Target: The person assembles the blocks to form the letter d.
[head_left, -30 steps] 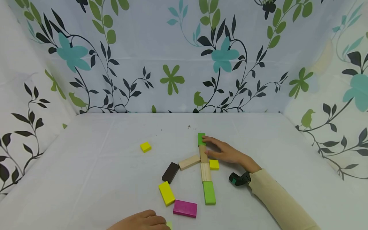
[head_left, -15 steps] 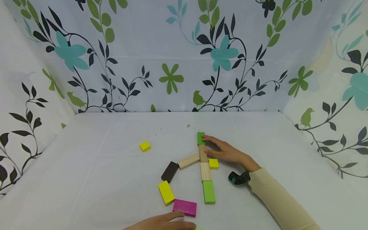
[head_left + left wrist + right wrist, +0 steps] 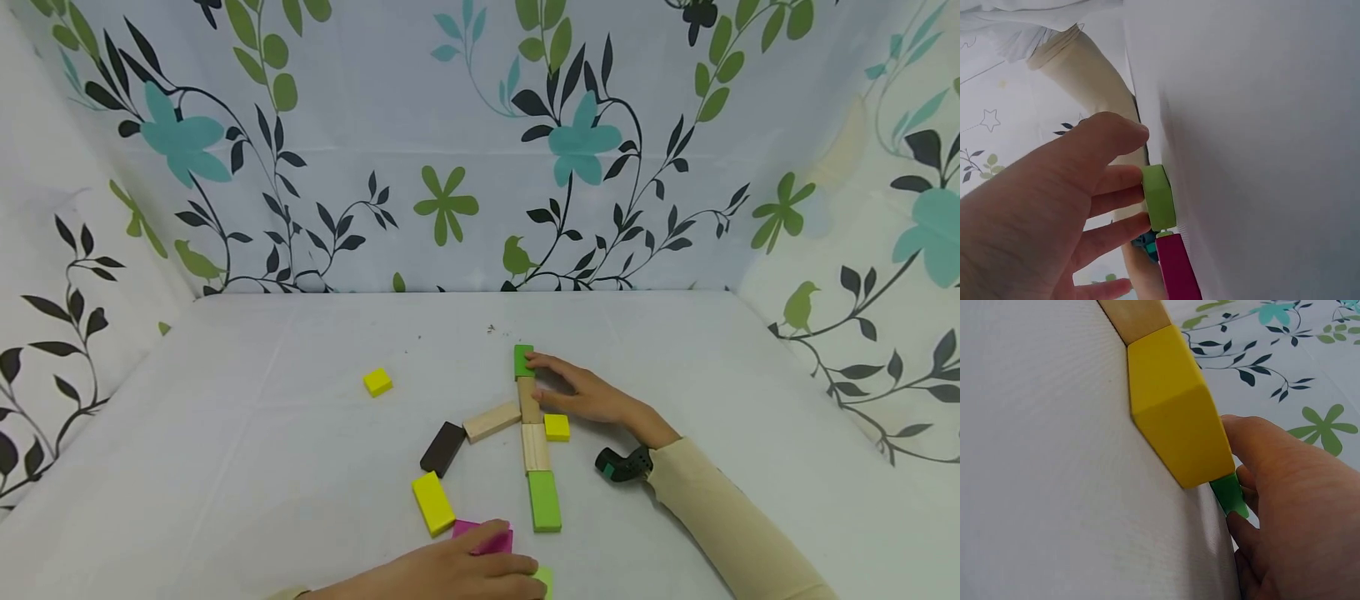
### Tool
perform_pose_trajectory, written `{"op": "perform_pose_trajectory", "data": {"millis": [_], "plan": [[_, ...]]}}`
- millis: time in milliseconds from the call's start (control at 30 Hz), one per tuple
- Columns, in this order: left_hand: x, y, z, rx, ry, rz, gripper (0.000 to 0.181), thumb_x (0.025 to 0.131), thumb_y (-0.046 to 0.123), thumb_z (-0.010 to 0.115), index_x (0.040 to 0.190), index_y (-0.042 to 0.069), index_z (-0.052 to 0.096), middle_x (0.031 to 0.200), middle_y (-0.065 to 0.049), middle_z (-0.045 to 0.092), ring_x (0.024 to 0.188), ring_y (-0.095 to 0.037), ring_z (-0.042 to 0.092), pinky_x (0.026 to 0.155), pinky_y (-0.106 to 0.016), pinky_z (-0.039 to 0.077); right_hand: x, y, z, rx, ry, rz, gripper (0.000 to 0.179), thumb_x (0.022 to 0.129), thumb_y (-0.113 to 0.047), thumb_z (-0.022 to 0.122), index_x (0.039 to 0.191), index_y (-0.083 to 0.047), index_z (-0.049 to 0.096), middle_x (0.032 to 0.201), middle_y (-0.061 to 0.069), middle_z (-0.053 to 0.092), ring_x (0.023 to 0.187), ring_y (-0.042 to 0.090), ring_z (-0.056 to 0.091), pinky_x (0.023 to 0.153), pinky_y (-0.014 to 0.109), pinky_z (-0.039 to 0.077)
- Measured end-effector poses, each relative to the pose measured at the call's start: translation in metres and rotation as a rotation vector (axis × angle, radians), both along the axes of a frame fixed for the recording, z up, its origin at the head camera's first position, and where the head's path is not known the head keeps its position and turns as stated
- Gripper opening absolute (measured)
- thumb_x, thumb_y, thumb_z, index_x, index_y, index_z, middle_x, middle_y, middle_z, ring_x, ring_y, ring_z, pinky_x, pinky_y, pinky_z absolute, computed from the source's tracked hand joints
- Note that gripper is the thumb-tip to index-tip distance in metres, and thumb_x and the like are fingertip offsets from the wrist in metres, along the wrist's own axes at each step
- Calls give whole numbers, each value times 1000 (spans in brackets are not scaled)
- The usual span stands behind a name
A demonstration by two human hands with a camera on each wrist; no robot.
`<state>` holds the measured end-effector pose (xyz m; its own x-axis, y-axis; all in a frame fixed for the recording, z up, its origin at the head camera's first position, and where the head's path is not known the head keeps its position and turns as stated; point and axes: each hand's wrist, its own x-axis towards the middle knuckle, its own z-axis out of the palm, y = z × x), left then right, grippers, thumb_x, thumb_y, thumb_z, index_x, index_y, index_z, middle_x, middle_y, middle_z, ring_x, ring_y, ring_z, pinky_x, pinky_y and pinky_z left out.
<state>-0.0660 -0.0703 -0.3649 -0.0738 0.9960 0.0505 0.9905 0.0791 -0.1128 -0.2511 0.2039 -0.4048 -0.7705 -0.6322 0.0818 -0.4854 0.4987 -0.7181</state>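
My left hand (image 3: 457, 575) is at the front of the table. In the left wrist view its extended fingers touch one side of a light green block (image 3: 1160, 199), while the thumb stays apart from it. Next to these fingers lies a magenta block (image 3: 1179, 269), partly covered by the hand in the head view. My right hand (image 3: 592, 398) rests beside a column of wooden blocks, its fingers loosely bent. One fingertip touches the green block (image 3: 522, 360) at the far end, and the thumb is by the tan block (image 3: 528, 402). A small yellow block (image 3: 557, 427) sits just below that hand.
The column continues with a pale wood block (image 3: 536, 448) and a green block (image 3: 544, 502). A pale plank (image 3: 492, 422), a dark brown block (image 3: 443, 448) and a yellow block (image 3: 433, 503) curve off leftward. Another yellow block (image 3: 378, 382) lies alone, farther left.
The left hand has moved right along the table's front, bringing the light green block past the magenta block toward the column's near end. The right hand has stayed in place.
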Motion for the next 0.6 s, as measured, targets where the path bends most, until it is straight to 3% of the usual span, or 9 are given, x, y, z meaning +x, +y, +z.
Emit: {"op": "perform_pose_trajectory", "data": {"millis": [200, 600], "plan": [[-5, 3, 0, -83, 140, 44, 54, 98, 55, 44, 143, 25, 47, 143, 11, 49, 135, -6, 40, 110, -39, 36, 2, -1, 3, 6, -2, -7, 54, 97, -30, 60, 146, -16, 42, 158, 5, 30, 148, 30, 20, 116, 56, 19], [-8, 0, 2, -48, 102, 93, 48, 101, 52, 40, 139, 23, 50, 137, 12, 52, 132, -5, 44, 108, -39, 38, 2, -1, 1, -1, -9, -8, 55, 96, -30, 61, 146, -17, 42, 159, 6, 28, 148, 30, 20, 116, 56, 19]]}}
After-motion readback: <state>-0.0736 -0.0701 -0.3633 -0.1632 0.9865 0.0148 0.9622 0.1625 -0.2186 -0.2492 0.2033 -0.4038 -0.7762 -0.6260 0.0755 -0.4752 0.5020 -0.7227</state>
